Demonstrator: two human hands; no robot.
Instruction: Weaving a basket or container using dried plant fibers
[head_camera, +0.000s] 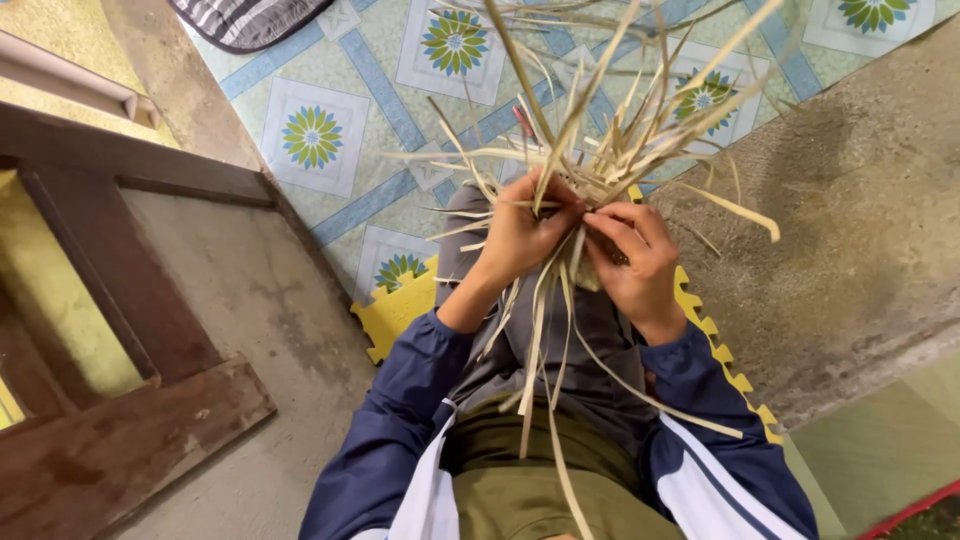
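Head view, looking straight down at the lap. Both hands close together at the middle of a bundle of pale dry strips (600, 150). Left hand (522, 238) closed around the strips from the left side of the bundle, fingers curled over several blades, thumb on top. Right hand (637, 258) just right of the left hand, fingertips pinching a few strips at the bundle's crossing point, knuckles nearly touching the left hand's fingers. Loose ends fanning upward and outward above the hands; longer ends trailing down below the hands across grey trousers (590, 350) and an olive shirt (520, 490). Blue sleeves (400, 420) with white panels running from the hands toward the bottom edge.

Under the bundle, a patterned floor mat (320, 140) of blue-and-white squares with green flower motifs. Yellow foam mat (400, 310) with a toothed edge just below-left of the hands, showing again to their right. Bare concrete (850, 230) right of the bundle. Dark wooden frame (120, 300) well left of the hands. Striped cloth (245, 18) at the top edge, far above-left of the bundle.
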